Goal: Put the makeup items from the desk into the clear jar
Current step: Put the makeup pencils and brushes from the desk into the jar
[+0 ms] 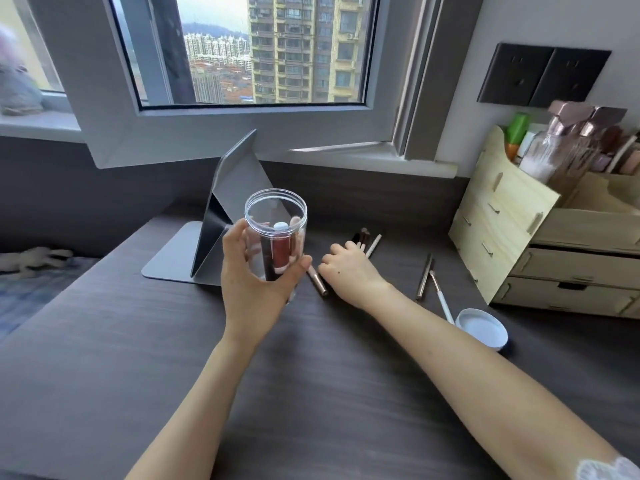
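Note:
My left hand grips the clear jar, held upright and lifted off the dark desk. Inside it stand a red tube with a white cap and a dark stick. My right hand rests knuckles-up on the desk just right of the jar, its fingers curled over a small cluster of makeup pens; whether it grips them is hidden. A rose-gold tube lies between the two hands. Two more pens lie further right.
The jar's white lid lies upside down at the right. A wooden drawer organiser with bottles stands at the far right. A folding grey mirror stand sits behind the jar, under the window.

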Tool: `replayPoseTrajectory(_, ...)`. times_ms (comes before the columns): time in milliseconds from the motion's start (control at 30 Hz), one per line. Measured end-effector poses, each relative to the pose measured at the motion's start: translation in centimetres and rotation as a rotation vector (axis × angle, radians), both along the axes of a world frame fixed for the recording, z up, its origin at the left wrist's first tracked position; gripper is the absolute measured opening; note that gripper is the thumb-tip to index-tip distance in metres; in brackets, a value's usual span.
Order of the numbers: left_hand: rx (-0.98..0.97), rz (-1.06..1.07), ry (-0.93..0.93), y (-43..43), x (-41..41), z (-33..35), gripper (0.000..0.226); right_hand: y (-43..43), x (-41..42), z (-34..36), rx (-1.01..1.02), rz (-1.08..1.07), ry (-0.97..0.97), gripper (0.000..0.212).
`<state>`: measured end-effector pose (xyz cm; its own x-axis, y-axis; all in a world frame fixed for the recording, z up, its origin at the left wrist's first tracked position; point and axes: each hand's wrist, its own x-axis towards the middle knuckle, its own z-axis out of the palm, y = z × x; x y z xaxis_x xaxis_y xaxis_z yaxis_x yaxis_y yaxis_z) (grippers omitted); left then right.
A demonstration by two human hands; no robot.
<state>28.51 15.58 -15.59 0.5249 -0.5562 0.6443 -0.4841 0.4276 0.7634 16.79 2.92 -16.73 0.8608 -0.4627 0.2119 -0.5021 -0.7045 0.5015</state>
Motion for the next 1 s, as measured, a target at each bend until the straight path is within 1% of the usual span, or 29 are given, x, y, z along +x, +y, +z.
replayPoseTrajectory(100,-0.003,-0.001,-0.011,0.0,0.0,0.0,0.073,-0.3,-0.1,-0.5,-0.047,0.069,-0.023,0.022)
replayPoseTrajectory(167,-0.001,-0.002,-0.032,0.0,-0.1,-0.1,0.074,-0.8,-0.7,-0.8,-0.069,0.156,-0.158,0.015)
replayPoseTrajectory(200,0.001,-0.005,-0.033,0.0,-0.1,-0.1,0.074,-1.1,-1.0,-0.8,-0.079,0.196,-0.272,0.007)
replayPoseTrajectory(233,0.005,-0.008,-0.028,0.1,-0.1,0.0,0.075,-1.1,-1.3,-0.5,-0.068,0.218,-0.450,0.006)
replayPoseTrajectory(267,0.010,-0.012,-0.022,0.1,-0.1,0.0,0.075,-0.9,-1.6,0.0,-0.028,0.204,-0.673,0.013)
replayPoseTrajectory(300,0.013,-0.015,-0.023,0.2,-0.1,0.0,0.074,-0.3,-2.1,1.0,0.065,0.152,-0.909,0.016)
replayPoseTrajectory(333,0.016,-0.016,-0.028,0.2,-0.1,0.0,0.073,0.5,-2.6,2.2,0.197,0.102,-1.167,0.014)
replayPoseTrajectory(400,0.025,-0.015,-0.050,0.1,-0.1,-0.1,0.073,1.8,-4.0,4.7,0.529,0.065,-1.671,0.005)
replayPoseTrajectory(433,0.031,-0.012,-0.066,0.1,-0.1,-0.2,0.073,2.4,-4.9,6.0,0.689,0.070,-1.873,0.003)
replayPoseTrajectory(467,0.038,-0.011,-0.087,0.0,-0.2,-0.3,0.073,3.1,-6.0,7.3,0.821,0.099,-2.016,0.008)
replayPoseTrajectory(500,0.048,-0.011,-0.114,-0.1,-0.2,-0.4,0.074,4.0,-7.1,8.3,0.919,0.152,-2.099,0.012)
replayPoseTrajectory(533,0.057,-0.008,-0.151,-0.2,-0.3,-0.5,0.075,4.9,-8.0,9.2,0.991,0.218,-2.144,0.015)
replayPoseTrajectory(600,0.071,0.007,-0.252,-0.2,-0.6,-0.7,0.074,7.0,-8.9,10.4,1.062,0.331,-2.138,0.014)
replayPoseTrajectory(667,0.066,0.009,-0.354,-0.2,-1.0,-0.7,0.075,8.8,-9.1,10.7,1.007,0.382,-2.034,0.009)
replayPoseTrajectory(733,0.059,-0.008,-0.414,-0.1,-1.4,-0.8,0.075,10.3,-8.6,10.3,0.901,0.398,-1.856,0.019)
replayPoseTrajectory(800,0.052,-0.030,-0.441,0.0,-1.7,-0.9,0.073,11.2,-8.0,9.6,0.872,0.382,-1.700,0.026)
replayPoseTrajectory(867,0.046,-0.047,-0.452,0.0,-1.9,-1.0,0.073,11.6,-7.4,8.5,0.879,0.338,-1.596,0.029)
replayPoseTrajectory(900,0.048,-0.052,-0.456,0.1,-2.0,-1.0,0.073,11.7,-7.1,7.9,0.855,0.298,-1.549,0.028)
replayPoseTrajectory(1000,0.052,-0.049,-0.472,0.1,-2.1,-1.0,0.072,11.4,-6.7,6.3,0.670,0.156,-1.445,0.017)
